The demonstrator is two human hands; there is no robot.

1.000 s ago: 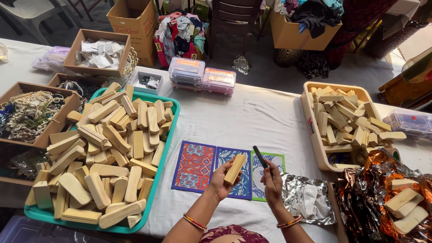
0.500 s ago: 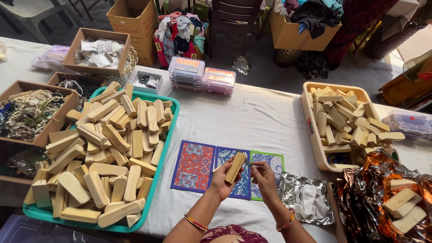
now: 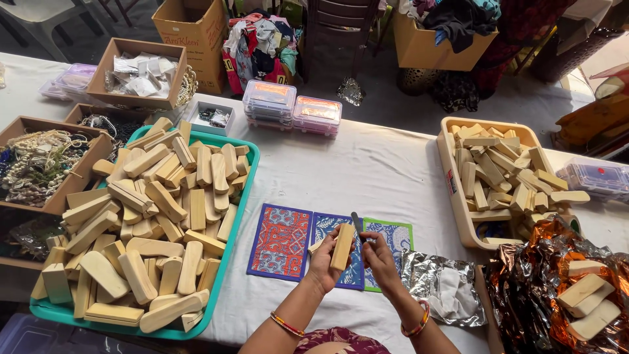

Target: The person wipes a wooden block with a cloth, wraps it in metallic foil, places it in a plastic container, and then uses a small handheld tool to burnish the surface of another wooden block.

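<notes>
Hands (image 3: 325, 261) partly hiding wooden block (image 3: 342, 246)

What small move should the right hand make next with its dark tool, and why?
Probably bring the dark tool down onto the wooden block: the left hand holds the block upright over the patterned mats, and the right hand holds the tool beside its top edge.

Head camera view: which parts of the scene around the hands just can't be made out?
- Dark slim tool in the right hand: head view, its lower end is hidden behind the wooden block and fingers; too small to tell its kind.
- Left hand: its palm side is hidden by the block.
- Green tray: its floor is buried under wooden blocks.
- Foil wrapping: cut off by the right edge.
</notes>
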